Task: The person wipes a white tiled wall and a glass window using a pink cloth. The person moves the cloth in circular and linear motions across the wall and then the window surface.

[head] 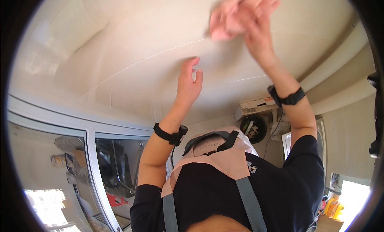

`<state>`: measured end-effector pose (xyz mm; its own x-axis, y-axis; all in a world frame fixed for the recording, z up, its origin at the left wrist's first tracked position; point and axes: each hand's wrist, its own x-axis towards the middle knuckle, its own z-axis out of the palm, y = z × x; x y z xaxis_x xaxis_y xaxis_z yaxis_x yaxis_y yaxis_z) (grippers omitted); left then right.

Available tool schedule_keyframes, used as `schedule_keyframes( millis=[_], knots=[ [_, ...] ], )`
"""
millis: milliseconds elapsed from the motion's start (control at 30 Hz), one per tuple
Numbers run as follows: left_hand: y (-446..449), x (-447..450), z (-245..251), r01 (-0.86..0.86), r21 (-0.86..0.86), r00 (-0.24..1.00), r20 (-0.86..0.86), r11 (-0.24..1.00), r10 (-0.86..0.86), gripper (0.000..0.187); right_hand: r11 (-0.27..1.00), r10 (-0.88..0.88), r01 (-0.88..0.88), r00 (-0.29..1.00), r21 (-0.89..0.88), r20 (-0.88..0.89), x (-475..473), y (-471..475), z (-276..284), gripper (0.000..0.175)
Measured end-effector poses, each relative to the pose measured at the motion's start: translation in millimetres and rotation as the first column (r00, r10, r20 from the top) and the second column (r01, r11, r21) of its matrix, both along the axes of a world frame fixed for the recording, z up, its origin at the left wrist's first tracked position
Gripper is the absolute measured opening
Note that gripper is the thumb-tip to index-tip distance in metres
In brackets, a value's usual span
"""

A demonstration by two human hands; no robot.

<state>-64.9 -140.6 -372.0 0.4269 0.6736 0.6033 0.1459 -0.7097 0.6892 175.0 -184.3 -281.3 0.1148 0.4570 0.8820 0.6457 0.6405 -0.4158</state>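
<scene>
A folded pink cloth (229, 20) is pressed under my right hand (255, 28) against a smooth off-white wall (144, 31), high in the view; both look blurred. Lower and to the left, my left hand (190, 77) is raised close to the same wall, fingers curled and thumb apart, holding nothing. Whether its fingertips touch the surface I cannot tell. Black straps with small devices sit around both forearms. A pink apron (210, 163) with grey straps covers my front over a dark shirt.
Pale pipes (336, 58) run along the right. Below stand a box (258, 107) and a round dark bin (253, 128) with rubbish inside. A metal-framed glass door (91, 148) is at the lower left. A yellow object (333, 208) sits at the lower right by a bright opening.
</scene>
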Motion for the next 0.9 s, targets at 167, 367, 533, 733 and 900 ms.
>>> schedule_keyframes(
  millis=[167,367,533,733,900],
  knots=[
    [11,-29,15,-0.087,0.051,0.995,0.056,0.995,0.085,0.036,0.998,0.0,-0.002,1.0,0.063,0.022,-44,29,48,0.033],
    [24,-61,25,-0.143,0.074,0.981,0.145,0.987,0.131,0.038,0.976,-0.104,-0.062,0.705,0.207,0.702,-98,46,20,0.034],
    [38,-78,62,-0.153,0.235,0.983,0.133,0.96,0.124,0.038,0.978,0.201,-0.196,0.977,-0.068,0.07,-108,60,103,0.038],
    [46,-77,102,-0.248,0.31,0.956,0.233,0.918,0.179,0.041,0.838,-0.474,0.206,0.734,0.506,0.486,-140,72,142,0.052],
    [46,-61,111,-0.312,0.47,0.936,0.303,0.826,0.181,0.05,0.889,-0.385,0.018,0.569,0.457,0.727,-136,71,97,0.05]
  ],
)
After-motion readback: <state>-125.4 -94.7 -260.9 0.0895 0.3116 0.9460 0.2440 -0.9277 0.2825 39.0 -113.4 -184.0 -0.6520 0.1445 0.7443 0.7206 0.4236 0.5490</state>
